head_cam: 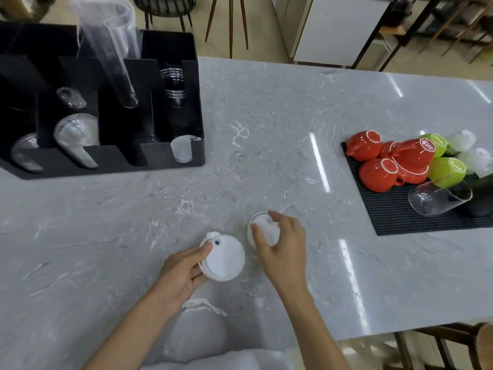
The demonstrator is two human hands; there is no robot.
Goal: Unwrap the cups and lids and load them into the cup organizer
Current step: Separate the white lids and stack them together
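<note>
My left hand [184, 273] grips a short stack of white lids [224, 259] near the front middle of the marble counter. Just to its right, my right hand [280, 244] is closed over a second stack of white lids [262, 229]. The black cup organizer [165, 158] stands at the back left. It holds stacks of clear cups [76, 137] in its left slots, clear lids [174, 84] at the back right and a few white lids [182, 150] in the front right slot. A tall clear plastic sleeve [112, 46] leans out of a middle slot.
A crumpled clear wrapper [197, 332] lies on the counter by my body. At the right, a black rubber mat [394, 209] carries upturned red cups [389, 161], green cups [448, 172] and a glass [437, 198]. Chairs and a white cabinet stand beyond the counter.
</note>
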